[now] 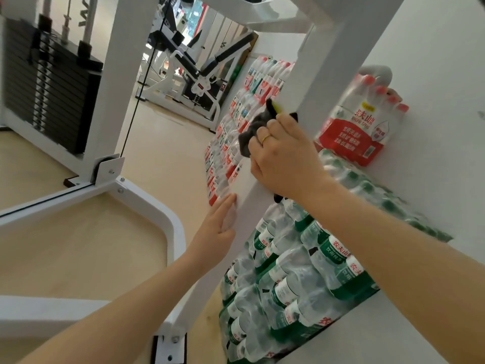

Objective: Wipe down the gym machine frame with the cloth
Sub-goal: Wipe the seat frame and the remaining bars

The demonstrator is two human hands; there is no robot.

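Observation:
A white upright post of the gym machine frame [325,82] runs from the top right down to a bolted foot at the bottom centre. My right hand [283,156] presses a dark grey cloth [253,130] against this post about halfway up; the cloth bunches out past my fingers and a bit shows below my palm. My left hand [221,224] lies lower on the same post, fingers straight and flat against its left face.
Shrink-wrapped packs of water bottles [288,279] are stacked along the white wall behind the post, with a red-labelled pack [359,127] on top. A black weight stack [44,85] and a cable stand left. A white curved base tube [147,203] crosses the beige floor. More machines sit farther back.

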